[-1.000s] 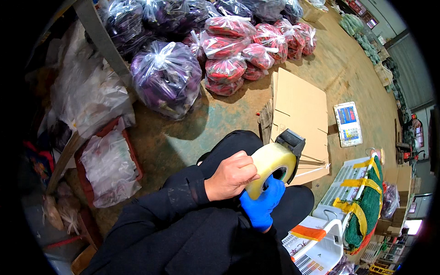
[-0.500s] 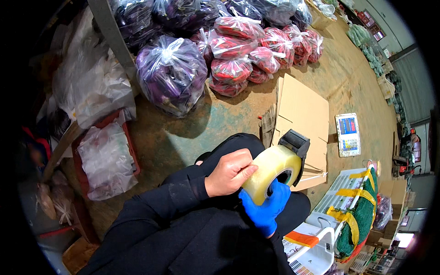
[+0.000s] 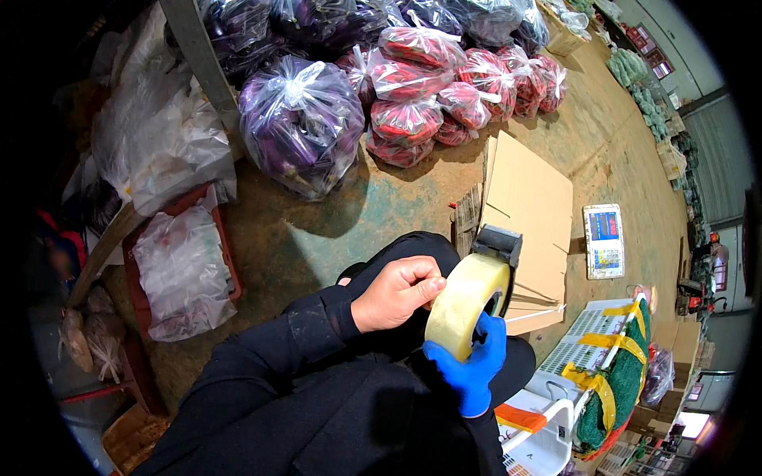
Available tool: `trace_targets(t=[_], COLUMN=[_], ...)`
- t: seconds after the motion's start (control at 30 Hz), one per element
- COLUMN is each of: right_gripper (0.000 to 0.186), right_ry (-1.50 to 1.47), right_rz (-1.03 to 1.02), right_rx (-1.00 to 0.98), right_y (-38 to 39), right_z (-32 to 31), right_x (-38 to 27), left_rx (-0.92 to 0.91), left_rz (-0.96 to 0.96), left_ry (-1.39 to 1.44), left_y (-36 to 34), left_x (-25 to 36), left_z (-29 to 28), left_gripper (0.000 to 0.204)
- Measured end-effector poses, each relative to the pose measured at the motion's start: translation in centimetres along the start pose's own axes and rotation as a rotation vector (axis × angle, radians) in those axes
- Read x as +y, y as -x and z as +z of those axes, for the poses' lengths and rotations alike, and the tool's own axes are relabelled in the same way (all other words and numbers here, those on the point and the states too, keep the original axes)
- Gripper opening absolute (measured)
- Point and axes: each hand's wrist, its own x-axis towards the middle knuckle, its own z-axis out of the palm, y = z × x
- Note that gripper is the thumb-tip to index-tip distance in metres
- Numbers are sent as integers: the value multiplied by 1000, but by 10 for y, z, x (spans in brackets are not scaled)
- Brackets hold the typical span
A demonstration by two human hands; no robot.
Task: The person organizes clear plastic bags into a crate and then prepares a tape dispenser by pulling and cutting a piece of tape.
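A wide roll of clear yellowish packing tape (image 3: 460, 313) sits over my lap in a dispenser with a black head (image 3: 499, 243). My right hand (image 3: 474, 366), in a blue glove, grips the roll from below, its thumb at the core. Bare and closed, my left hand (image 3: 399, 294) is at the roll's left side, thumb pressed toward the curled fingers. Whether a tape end lies between them is too small to tell. Just beyond the roll, flattened cardboard boxes (image 3: 528, 214) lean in a stack.
Ahead are a clear bag of eggplants (image 3: 302, 127) and stacked bags of red peppers (image 3: 406, 120). A red crate (image 3: 141, 305) of plastic bags stands at left. A digital scale (image 3: 605, 242), white baskets (image 3: 583, 333) and green netting (image 3: 615, 397) are on the right.
The roll has tilted more upright, and its black head has swung slightly left. My left thumb has drawn back from the roll's face toward its left edge. My right hand still holds the roll.
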Motion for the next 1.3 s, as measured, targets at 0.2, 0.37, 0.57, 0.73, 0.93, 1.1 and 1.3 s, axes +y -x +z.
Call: trace_targets(t=[0.2, 0.37, 0.57, 0.73, 0.93, 1.1, 1.3], right_gripper=[59, 63, 61, 59, 61, 63, 61], right_ry=[-222, -359, -502, -544, -428, -379, -354], right_rz=[153, 216, 344, 404, 328, 288, 176], right_rx=[-65, -91, -109, -90, -119, -139, -232], right_y=[-1, -2, -1, 1, 1, 2, 9], right_z=[-9, -12, -16, -20, -25, -28, -46], right_x=[2, 4, 3, 4, 11, 8, 21], left_rx=[-35, -39, -185, -125, -286, -249, -326], left_rz=[-153, -295, -384, -414, -523, -461, -447], left_ry=[240, 420, 545, 499, 131, 74, 60], left_y=[-1, -2, -8, -6, -6, -11, -10], left_x=[-6, -7, -16, -14, -19, -2, 19], left_z=[-1, -5, -17, -30, -11, 3, 8], left_gripper=[19, 20, 32, 48, 45, 30, 26])
